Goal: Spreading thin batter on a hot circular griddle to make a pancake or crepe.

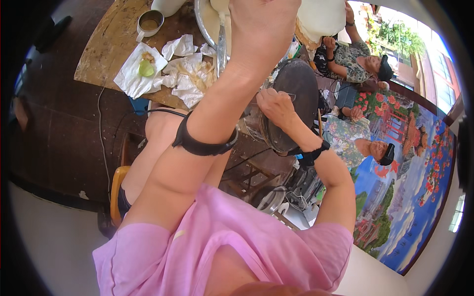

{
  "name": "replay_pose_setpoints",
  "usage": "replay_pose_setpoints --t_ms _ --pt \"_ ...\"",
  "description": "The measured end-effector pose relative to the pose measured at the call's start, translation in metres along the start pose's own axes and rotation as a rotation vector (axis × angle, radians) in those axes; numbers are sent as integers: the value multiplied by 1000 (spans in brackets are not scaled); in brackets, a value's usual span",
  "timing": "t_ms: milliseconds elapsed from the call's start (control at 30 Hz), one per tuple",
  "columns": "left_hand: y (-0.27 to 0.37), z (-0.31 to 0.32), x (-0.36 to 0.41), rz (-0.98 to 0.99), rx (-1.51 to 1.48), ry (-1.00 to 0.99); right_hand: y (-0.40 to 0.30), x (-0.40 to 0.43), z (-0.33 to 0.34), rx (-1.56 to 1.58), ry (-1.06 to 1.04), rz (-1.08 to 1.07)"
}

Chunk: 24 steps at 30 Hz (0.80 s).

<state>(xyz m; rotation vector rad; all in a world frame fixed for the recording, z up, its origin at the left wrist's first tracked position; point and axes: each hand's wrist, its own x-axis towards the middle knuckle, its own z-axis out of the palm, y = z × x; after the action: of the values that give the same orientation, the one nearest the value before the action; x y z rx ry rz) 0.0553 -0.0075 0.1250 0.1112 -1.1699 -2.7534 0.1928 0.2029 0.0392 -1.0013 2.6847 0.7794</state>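
My left hand (264, 7) is cut off by the top edge, beside a metal bowl (198, 16) of cream-coloured batter (212, 27); its fingers and anything in them are out of sight. A batter-smeared metal scraper (222, 50) leans at the bowl's rim. My right hand (277, 107) is over a dark round griddle plate (301, 79), its fingers curled in. Something thin shows by the right fingers, too small to tell whether I hold it. Beyond the griddle lies a white sheet-like layer (321, 16) with a brown edge under it.
On the worn wooden table (105, 48) stand a metal-lined cup (150, 23) and crumpled tissues (189, 72). A cable (100, 125) runs down to the floor. Two people in floral shirts (350, 61) and caps sit across, before a landscape mural (407, 159). A wooden stool (253, 177) stands below the griddle.
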Motion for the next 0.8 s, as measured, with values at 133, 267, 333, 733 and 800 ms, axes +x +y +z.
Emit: replay_pose_setpoints --t_ms 133,267,333,733,800 --pt "1 -4 2 47 -54 -22 36 19 9 -7 43 90" --pt "-1 -2 2 127 69 12 34 10 4 -40 -26 16" --pt "7 -6 5 71 -88 -39 31 7 -3 -4 -10 -6" --pt "-2 -5 4 -11 -238 -23 78 -24 -12 223 -32 595" --pt "-4 -10 8 -54 -210 -18 55 -18 -25 275 -112 477"
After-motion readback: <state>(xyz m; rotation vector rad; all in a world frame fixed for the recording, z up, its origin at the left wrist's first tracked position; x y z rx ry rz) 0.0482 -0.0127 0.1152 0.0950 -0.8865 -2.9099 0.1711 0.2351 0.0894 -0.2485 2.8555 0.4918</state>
